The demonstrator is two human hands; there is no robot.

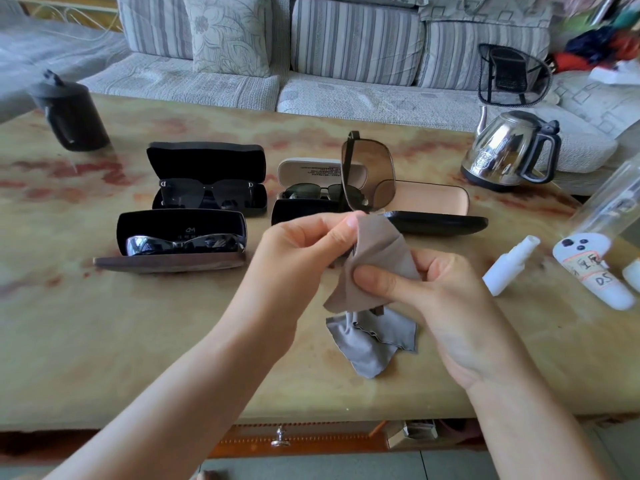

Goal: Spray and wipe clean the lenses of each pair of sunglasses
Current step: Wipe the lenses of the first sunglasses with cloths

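Sunglasses (369, 174) held on end above the worktop (156, 341), one lens standing clear above both grips. Left hand (308, 237) pinches the sunglasses mid-frame; right hand (426, 292) grip clamped on cloth (381, 254) over the lower lens.

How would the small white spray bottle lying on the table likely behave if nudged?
The spray bottle lies on its side and looks cylindrical, so a nudge would probably roll it across the glossy table. Small and plastic-looking, it is likely light and rigid.

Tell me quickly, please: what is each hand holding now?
Left hand: closed, pinches the brown sunglasses.
Right hand: closed, grips the taupe cloth against them.
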